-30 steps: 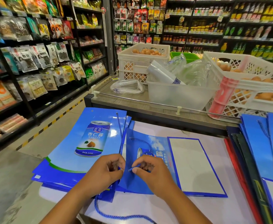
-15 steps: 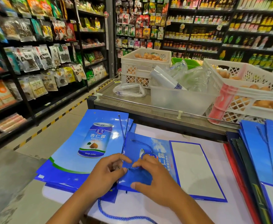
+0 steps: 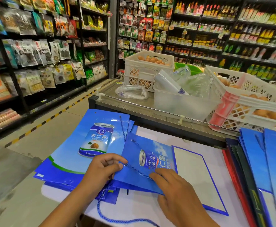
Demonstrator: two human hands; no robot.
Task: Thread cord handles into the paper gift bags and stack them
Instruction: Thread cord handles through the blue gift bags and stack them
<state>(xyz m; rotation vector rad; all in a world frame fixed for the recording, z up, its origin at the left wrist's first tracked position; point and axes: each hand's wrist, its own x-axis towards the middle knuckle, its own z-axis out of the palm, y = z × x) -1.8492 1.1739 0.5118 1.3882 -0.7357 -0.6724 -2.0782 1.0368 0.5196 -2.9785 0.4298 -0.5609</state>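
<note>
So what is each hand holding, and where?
Left hand pinches the flat blue paper gift bag at its punched corner; right hand pulls the blue twisted cord.

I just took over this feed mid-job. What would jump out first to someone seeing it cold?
Front and centre, the left hand pinches the edge of a glossy blue gift bag while the right hand draws a blue cord across it. Left of that lies a stack of flat blue bags; white egg crates sit behind.
</note>
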